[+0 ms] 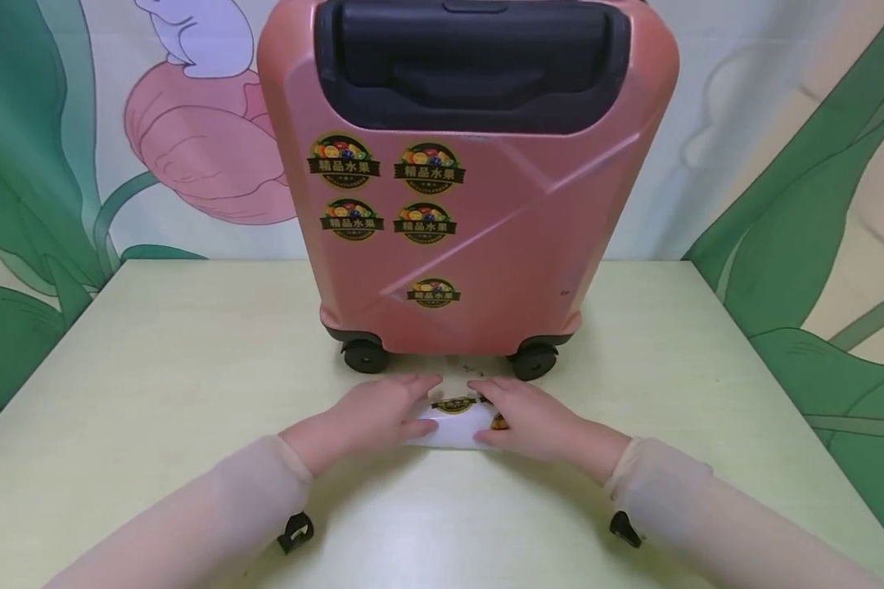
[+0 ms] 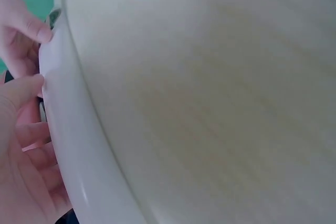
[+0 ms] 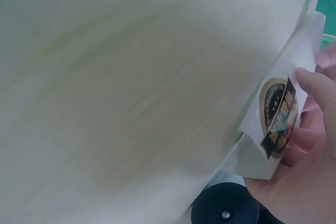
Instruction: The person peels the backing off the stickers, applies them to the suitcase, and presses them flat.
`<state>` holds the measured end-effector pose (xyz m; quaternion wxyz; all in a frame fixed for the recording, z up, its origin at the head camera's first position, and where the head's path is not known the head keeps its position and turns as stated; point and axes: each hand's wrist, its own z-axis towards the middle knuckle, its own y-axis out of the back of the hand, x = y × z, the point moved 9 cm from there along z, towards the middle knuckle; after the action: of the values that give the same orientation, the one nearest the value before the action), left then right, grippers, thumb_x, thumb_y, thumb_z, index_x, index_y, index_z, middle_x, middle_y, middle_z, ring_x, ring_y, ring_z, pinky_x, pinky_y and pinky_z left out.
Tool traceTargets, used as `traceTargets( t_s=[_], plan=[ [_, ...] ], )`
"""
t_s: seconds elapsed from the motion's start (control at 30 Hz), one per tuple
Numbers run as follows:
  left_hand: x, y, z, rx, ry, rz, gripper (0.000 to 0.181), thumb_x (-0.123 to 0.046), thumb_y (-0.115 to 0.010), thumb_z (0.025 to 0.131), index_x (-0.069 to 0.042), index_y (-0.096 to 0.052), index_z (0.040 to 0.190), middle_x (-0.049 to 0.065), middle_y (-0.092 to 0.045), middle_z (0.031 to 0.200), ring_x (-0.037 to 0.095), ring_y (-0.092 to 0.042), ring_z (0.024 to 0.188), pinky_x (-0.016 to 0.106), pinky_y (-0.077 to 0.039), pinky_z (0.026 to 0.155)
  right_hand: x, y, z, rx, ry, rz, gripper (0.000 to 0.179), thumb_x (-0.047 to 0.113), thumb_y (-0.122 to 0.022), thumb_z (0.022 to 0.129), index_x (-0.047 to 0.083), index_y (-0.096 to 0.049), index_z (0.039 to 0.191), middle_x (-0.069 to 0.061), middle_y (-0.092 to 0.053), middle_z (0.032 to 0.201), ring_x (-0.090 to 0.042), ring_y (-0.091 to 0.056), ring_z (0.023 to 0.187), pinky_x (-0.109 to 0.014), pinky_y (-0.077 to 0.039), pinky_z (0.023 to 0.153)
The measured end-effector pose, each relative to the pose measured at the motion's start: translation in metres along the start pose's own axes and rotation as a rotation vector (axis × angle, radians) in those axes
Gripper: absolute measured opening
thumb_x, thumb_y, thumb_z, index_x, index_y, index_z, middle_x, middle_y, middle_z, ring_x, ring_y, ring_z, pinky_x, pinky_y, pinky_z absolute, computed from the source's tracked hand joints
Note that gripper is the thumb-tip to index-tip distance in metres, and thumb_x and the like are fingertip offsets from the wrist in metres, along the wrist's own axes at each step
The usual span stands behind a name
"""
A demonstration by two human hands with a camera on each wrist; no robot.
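Observation:
A white sheet of stickers [image 1: 453,433] curves up off the table just before the suitcase. One round fruit-label sticker [image 1: 453,405] shows along its far edge. My left hand [image 1: 372,413] holds the sheet's left end, with the thumb at the near side and the fingers beyond. At the right end, my right hand [image 1: 538,421] pinches the sheet. In the right wrist view its thumb lies over the sheet beside a black-and-gold sticker [image 3: 281,114], fingers behind. The left wrist view has the left thumb at the sheet's edge, the fingers partly hidden.
A pink hard-shell suitcase [image 1: 501,237] stands upright on the pale table [image 1: 155,393], right beyond both hands. Several fruit stickers [image 1: 424,223] are on its front. Its black wheels [image 1: 366,357] rest near the fingertips. A painted cloth [image 1: 751,147] hangs behind.

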<state>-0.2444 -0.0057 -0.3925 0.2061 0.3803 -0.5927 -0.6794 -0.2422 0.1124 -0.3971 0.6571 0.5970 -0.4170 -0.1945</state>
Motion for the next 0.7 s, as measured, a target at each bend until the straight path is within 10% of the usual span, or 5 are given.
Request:
traceTargets(
  t_s=[0.47, 0.7],
  plan=[
    [0.012, -0.025, 0.001, 0.237, 0.22, -0.601, 0.051, -0.033, -0.062, 0.088, -0.008, -0.053, 0.131, 0.005, -0.062, 0.117, 0.015, -0.057, 0.104, 0.034, -0.042, 0.092, 0.012, 0.018, -0.024, -0.193, 0.09, -0.193, 0.061, 0.031, -0.073, 0.08, 0.004, -0.051, 0.13, -0.008, -0.058, 0.119, -0.025, -0.053, 0.109, -0.044, -0.038, 0.096],
    [0.014, -0.031, -0.006, 0.238, 0.309, -0.821, 0.029, -0.022, -0.072, 0.081, -0.006, -0.067, 0.104, -0.001, -0.064, 0.088, 0.011, -0.053, 0.077, 0.026, -0.043, 0.071, 0.021, 0.024, -0.031, -0.236, 0.138, -0.195, 0.063, 0.03, -0.076, 0.077, 0.005, -0.052, 0.129, -0.007, -0.056, 0.123, -0.023, -0.049, 0.116, -0.049, -0.031, 0.101]
  ],
)
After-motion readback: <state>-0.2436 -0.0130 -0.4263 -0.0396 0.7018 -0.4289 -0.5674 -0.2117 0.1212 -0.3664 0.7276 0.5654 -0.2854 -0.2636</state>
